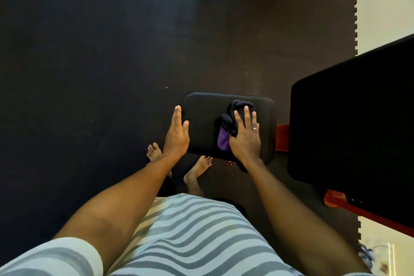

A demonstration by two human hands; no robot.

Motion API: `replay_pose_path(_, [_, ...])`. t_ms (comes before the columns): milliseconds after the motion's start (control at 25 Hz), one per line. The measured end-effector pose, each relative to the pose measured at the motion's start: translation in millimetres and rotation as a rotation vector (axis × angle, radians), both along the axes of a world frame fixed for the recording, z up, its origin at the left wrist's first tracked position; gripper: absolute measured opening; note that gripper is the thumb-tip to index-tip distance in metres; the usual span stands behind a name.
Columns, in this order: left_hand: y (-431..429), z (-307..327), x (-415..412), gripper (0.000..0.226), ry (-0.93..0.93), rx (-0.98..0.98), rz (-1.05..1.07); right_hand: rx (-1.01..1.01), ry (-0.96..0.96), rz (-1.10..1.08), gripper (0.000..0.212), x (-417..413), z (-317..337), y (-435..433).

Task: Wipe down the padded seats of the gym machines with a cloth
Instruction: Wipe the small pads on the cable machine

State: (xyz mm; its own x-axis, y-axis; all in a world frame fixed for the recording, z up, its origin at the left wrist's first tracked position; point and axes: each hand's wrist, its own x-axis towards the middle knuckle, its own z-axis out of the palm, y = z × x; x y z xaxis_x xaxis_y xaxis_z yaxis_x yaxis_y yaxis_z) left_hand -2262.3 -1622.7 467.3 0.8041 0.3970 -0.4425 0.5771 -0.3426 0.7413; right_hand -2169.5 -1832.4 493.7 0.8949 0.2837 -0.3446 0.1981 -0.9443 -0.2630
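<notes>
The right hand [245, 134] presses the cloth [233, 119] on the seat [201, 123], fingers straight, slightly apart. The left hand [177, 134], fingers straight together, lies at its left edge. Even, overlapping edge-to-edge strokes would serve best.

We see the black padded seat [201, 127] flat beside our left hand [177, 134], the bunched dark-and-purple cloth [227, 122] on it under our right hand [245, 139].
</notes>
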Motion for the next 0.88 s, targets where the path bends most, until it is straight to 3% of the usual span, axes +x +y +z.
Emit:
replay_pose_path(120, [5.2,2.9,-12.3,0.060,0.038,-0.072,-0.002,0.009,0.034,-0.105,0.083,-13.3,7.1,45.3])
replay_pose_path(280, [16.6,4.2,-21.6,0.056,0.082,-0.077,-0.036,0.038,0.048,0.083,0.084,-53.3,6.7,93.7])
replay_pose_path(400, [27.1,2.8,-31.5,0.052,0.088,-0.110,-0.038,0.064,0.032,0.194,0.085,-52.1,1.8,81.5])
replay_pose_path(560, [38.7,8.2,-46.5,0.049,0.067,-0.181,-0.058,0.103,0.027,-0.209,0.081,-34.9,5.9,83.3])
replay_pose_path(640, [46.4,9.6,-49.6,0.048,0.065,-0.187,-0.049,0.073,0.043,-0.306,0.085,-44.0,10.2,117.5])
replay_pose_path(880, [77.9,3.8,-51.4,0.046,0.081,-0.116,-0.070,0.038,-0.017,-0.031,0.098,-111.5,-3.7,142.1])
